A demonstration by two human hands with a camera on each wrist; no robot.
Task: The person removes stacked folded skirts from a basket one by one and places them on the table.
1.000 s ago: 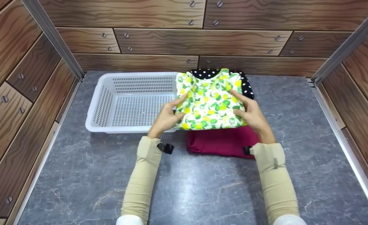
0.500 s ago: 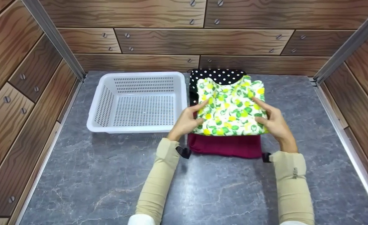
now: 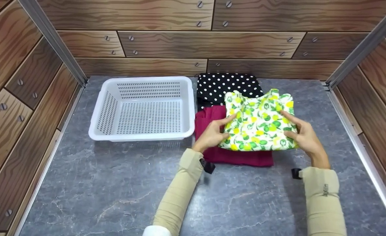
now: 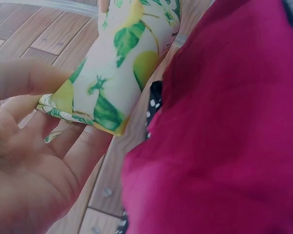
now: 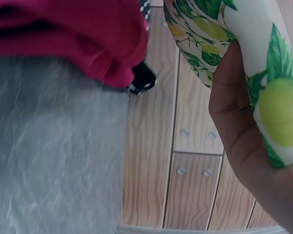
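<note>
Between both hands hangs a folded lemon-print garment [image 3: 260, 124], white with yellow lemons and green leaves, held above the other clothes. The left hand [image 3: 211, 135] grips its left edge, thumb on top; in the left wrist view the fingers [image 4: 90, 146] lie under a corner of the cloth [image 4: 107, 97]. At its right edge the right hand [image 3: 306, 136] grips it, and the right wrist view shows the cloth [image 5: 278, 97] tucked against the palm. Below lies a folded magenta garment [image 3: 242, 157], partly covered. Behind it is a folded black garment with white dots [image 3: 227, 86].
A white perforated plastic basket [image 3: 142, 136] stands to the left of the clothes, with nothing in it. Grey marbled tabletop [image 3: 114, 183] surrounds them. Wood-patterned walls [image 3: 166, 44] with metal corner strips enclose the back and both sides.
Both hands have carried the lemon-print garment rightward and toward the person, away from the basket's right side. More of the black dotted garment and the magenta garment's left part now shows.
</note>
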